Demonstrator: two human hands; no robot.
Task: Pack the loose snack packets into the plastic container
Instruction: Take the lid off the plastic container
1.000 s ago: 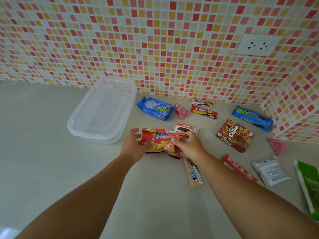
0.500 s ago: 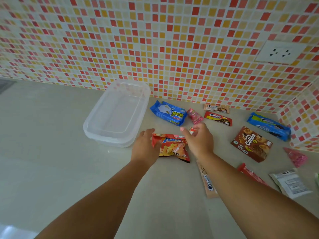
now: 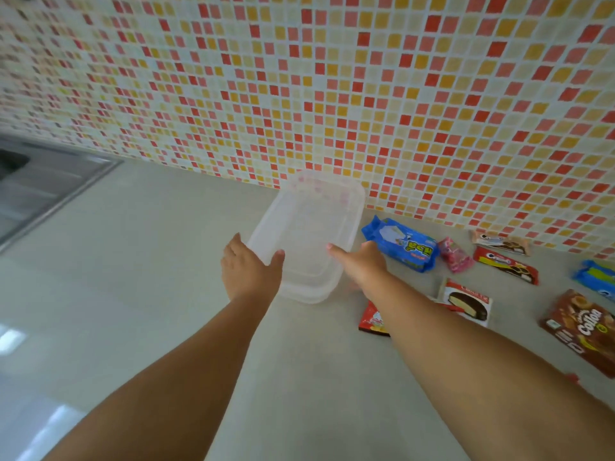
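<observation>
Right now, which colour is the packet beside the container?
Blue packet, clearest in the head view.

A home kitchen: a pale countertop (image 3: 133,294) runs under a red, orange and yellow mosaic tile backsplash (image 3: 332,94), with a steel sink (image 3: 40,188) set at its left end.

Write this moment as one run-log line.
left hand: open, at clear plastic container | right hand: open, over rim | container: empty | snack packets: on counter

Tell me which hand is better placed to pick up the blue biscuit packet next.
The right hand, probably: it reaches beside the blue biscuit packet, while the left hand is at the plastic container's opposite side.
</observation>
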